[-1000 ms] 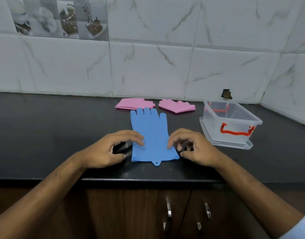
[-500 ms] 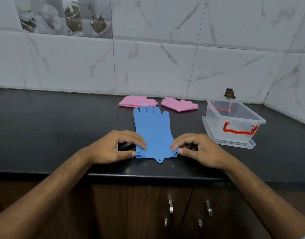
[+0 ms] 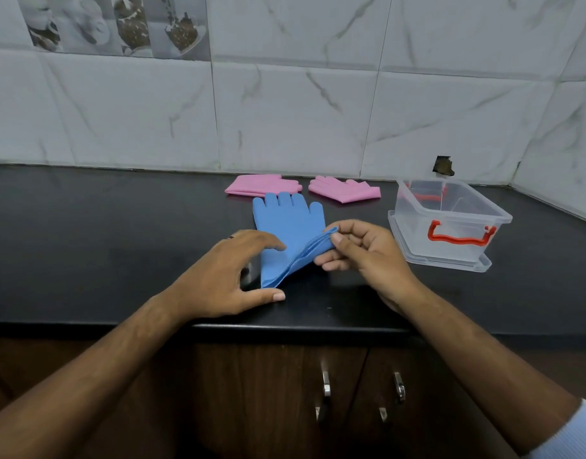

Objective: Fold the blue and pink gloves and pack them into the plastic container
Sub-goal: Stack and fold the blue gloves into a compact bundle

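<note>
**Cuff of the blue gloves lifted for the fold**

From the head camera, the blue gloves [image 3: 289,223] lay flat on the black counter [image 3: 86,233], fingers pointing toward the tiled wall [image 3: 285,111]. The right hand [image 3: 361,256] pinched the cuff corner between thumb and fingers and held it off the counter, so the edge stood up in thin stacked layers. The left hand [image 3: 228,276] was spread and loosely arched beside the gloves' left edge, thumb lying on the counter at the near corner; whether its fingertips pressed the material could not be told.

The raised edge drooped and curled, which suggested a light, soft, rubbery sheet that bends easily and may spring back or slide layer on layer. The cuff corners looked like the best places to hold, with a flat palm to pin the crease.

Two pink gloves [image 3: 263,186] [image 3: 344,191] lay near the wall, just beyond the blue fingertips, apparently folded over already. The clear plastic box [image 3: 450,223] with red handles stood to the right, open, seemingly resting on its own lid, and looked empty.
</note>
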